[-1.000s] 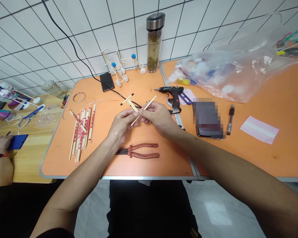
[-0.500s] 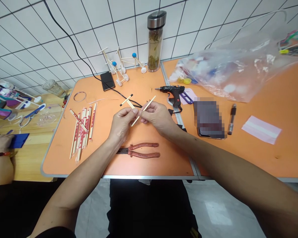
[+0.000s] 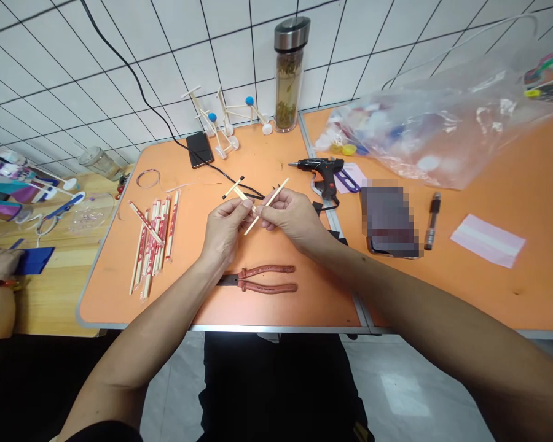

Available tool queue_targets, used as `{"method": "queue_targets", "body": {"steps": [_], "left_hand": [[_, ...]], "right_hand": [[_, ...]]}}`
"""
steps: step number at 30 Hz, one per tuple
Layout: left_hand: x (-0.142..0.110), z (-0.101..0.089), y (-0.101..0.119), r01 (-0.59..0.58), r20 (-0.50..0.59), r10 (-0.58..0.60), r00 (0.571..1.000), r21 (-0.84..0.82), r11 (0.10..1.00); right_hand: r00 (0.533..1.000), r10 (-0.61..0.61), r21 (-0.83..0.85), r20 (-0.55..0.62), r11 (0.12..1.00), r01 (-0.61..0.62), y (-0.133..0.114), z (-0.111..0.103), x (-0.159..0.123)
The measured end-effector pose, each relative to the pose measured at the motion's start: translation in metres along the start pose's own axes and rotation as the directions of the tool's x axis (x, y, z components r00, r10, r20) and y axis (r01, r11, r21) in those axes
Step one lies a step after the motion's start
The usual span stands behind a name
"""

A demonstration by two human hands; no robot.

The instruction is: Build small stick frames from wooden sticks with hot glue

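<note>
Your left hand (image 3: 225, 232) pinches T-shaped wooden stick frame (image 3: 240, 194); right hand (image 3: 291, 216) pinches thin wooden stick (image 3: 271, 206). Both grips narrow, held up over orange desk (image 3: 304, 307), sticks meeting between fingertips. Red-handled pliers (image 3: 256, 281) lie just below hands; wrapped chopsticks (image 3: 153, 245) to left; black glue gun (image 3: 317, 173) upper right.

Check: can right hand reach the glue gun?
Likely yes: the right hand is close by the glue gun, only a black cord between, though it's pinching a wooden stick.
</note>
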State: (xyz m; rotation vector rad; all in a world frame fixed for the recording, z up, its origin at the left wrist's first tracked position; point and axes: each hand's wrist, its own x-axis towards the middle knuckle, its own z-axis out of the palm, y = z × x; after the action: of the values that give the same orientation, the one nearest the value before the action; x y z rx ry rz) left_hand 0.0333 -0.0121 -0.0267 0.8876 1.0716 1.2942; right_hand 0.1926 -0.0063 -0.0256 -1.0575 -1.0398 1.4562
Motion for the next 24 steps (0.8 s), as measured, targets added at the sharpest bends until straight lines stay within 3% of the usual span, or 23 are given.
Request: {"method": "queue_targets", "body": {"steps": [12,24], "left_hand": [[0.003,-0.004,0.004,-0.013,-0.013,0.012,1.0,-0.012,1.0],[0.009,-0.011,0.006,-0.027,-0.054,0.027,0.998,0.007,1.0]], "right_hand": [[1.0,0.016,-0.014,0.021,1.0,-0.016,0.001,-0.002,0.0],[0.997,-0.048,-0.062,0.056,0.997,0.051,0.002,-0.008,0.0]]}}
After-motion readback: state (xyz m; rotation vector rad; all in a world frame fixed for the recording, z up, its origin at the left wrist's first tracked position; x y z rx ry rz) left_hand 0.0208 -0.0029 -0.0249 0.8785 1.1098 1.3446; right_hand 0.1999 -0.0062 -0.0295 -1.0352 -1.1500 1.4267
